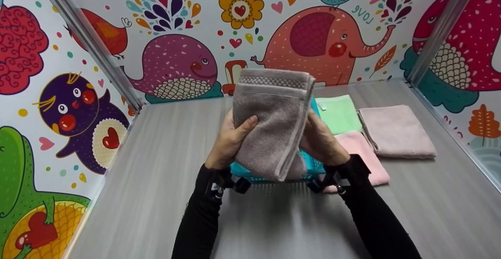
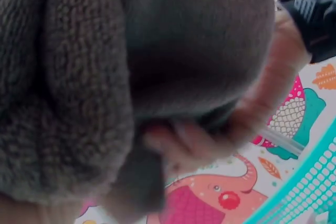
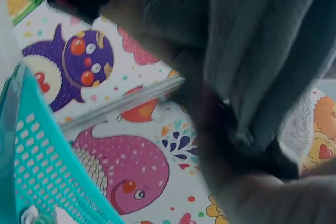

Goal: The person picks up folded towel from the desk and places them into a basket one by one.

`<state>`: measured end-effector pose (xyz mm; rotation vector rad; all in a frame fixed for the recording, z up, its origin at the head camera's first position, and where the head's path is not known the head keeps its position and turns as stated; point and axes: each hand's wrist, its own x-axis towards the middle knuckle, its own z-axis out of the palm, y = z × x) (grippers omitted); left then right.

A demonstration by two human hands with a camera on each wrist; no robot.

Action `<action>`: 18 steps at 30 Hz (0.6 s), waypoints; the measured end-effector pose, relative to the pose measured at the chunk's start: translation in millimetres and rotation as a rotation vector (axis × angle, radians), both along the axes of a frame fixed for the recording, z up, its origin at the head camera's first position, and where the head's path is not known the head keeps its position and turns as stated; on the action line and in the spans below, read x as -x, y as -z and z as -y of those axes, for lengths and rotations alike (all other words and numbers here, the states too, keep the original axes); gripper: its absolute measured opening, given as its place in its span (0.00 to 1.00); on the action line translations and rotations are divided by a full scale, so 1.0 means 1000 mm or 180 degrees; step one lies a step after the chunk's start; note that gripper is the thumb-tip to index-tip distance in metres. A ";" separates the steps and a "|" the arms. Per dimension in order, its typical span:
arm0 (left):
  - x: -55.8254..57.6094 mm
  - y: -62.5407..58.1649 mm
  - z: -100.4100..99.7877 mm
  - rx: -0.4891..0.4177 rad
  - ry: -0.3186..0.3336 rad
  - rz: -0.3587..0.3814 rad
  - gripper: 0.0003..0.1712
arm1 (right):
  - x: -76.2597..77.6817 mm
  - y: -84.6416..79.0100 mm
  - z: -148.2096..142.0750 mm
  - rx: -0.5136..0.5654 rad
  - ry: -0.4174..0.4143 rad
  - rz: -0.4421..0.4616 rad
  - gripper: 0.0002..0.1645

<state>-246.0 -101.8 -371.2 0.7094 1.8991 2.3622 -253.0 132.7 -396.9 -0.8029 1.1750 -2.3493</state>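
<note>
Grey towel (image 1: 268,122), folded, is held up over the blue basket (image 1: 314,165) on the surface (image 1: 164,165). The left hand (image 1: 231,139) grips one side, thumb across its front; the right hand (image 1: 323,139) grips the other, fingers curled against the cloth and partly hidden.

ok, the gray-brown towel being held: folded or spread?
Folded: in the head view, the gray-brown towel shows stacked layers along its right side.

On my feed a towel (image 1: 270,122) between my left fingers (image 1: 248,124) and right fingers (image 1: 312,123), basket (image 1: 240,169) beneath them, counter (image 1: 156,173) below, to their right a far cloth (image 1: 339,115), near cloth (image 1: 370,161), outer cloth (image 1: 397,132), wall (image 1: 207,4) beyond.
</note>
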 end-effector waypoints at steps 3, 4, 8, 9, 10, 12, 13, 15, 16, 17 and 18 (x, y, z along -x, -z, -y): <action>0.005 -0.001 0.004 0.0056 -0.0117 -0.0074 0.56 | 0.003 -0.005 -0.003 0.0264 0.0435 -0.0115 0.45; 0.006 -0.001 0.004 0.0118 -0.0170 -0.0117 0.53 | 0.004 -0.007 -0.004 0.0305 0.0630 -0.0201 0.51; 0.010 -0.002 0.004 0.0565 -0.0507 -0.0308 0.43 | 0.005 -0.013 -0.004 0.0276 0.1224 -0.0523 0.54; 0.010 -0.002 0.003 0.0705 -0.0623 -0.0337 0.42 | 0.004 -0.014 -0.003 0.0173 0.1330 -0.0622 0.54; 0.011 -0.002 0.003 0.0845 -0.0738 -0.0369 0.42 | 0.003 -0.014 -0.002 0.0035 0.1427 -0.0734 0.56; 0.012 -0.002 0.001 0.1098 -0.0968 -0.0424 0.44 | 0.003 -0.013 -0.001 -0.0282 0.1621 -0.1018 0.60; 0.012 -0.001 0.000 0.1207 -0.1076 -0.0451 0.45 | 0.002 -0.013 0.000 -0.0449 0.1733 -0.1151 0.62; 0.013 0.000 -0.001 0.1394 -0.1253 -0.0487 0.46 | 0.002 -0.012 0.000 -0.0815 0.1983 -0.1414 0.64; 0.014 0.001 -0.002 0.1476 -0.1323 -0.0506 0.46 | 0.003 -0.011 0.000 -0.0931 0.2078 -0.1505 0.64; 0.014 0.002 -0.002 0.1548 -0.1387 -0.0512 0.47 | 0.004 -0.010 0.000 -0.1009 0.2142 -0.1581 0.63; 0.014 0.003 -0.003 0.1619 -0.1434 -0.0519 0.47 | 0.005 -0.010 0.000 -0.1045 0.2169 -0.1618 0.61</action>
